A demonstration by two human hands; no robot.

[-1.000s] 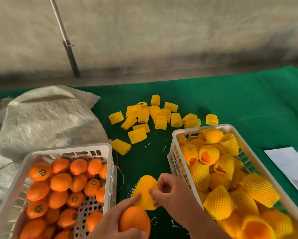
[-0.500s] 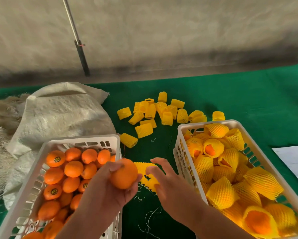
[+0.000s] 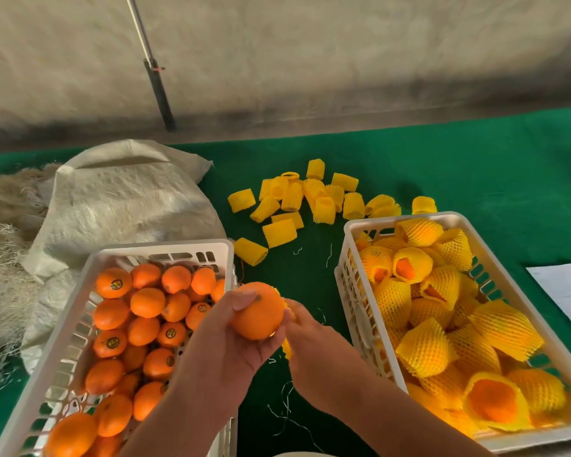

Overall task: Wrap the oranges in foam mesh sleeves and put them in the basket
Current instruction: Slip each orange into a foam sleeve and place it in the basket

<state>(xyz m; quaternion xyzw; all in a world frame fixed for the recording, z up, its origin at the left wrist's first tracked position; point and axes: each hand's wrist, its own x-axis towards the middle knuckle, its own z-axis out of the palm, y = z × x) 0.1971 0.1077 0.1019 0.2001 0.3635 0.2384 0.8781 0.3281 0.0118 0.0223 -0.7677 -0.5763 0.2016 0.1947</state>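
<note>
Between the two baskets, left hand [image 3: 231, 338] has brought its gripped orange [image 3: 257, 311] up against the foam sleeve [image 3: 287, 349] pinched in right hand [image 3: 310, 341], where half a second ago they were apart, so insertion looks about to start.

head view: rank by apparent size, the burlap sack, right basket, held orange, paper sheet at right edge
1. burlap sack and right basket: alike in apparent size, both partly hidden or cropped, so unranked.
2. paper sheet, cropped by the frame edge.
3. held orange in the left hand, enlarged by nearness to the camera.
</note>
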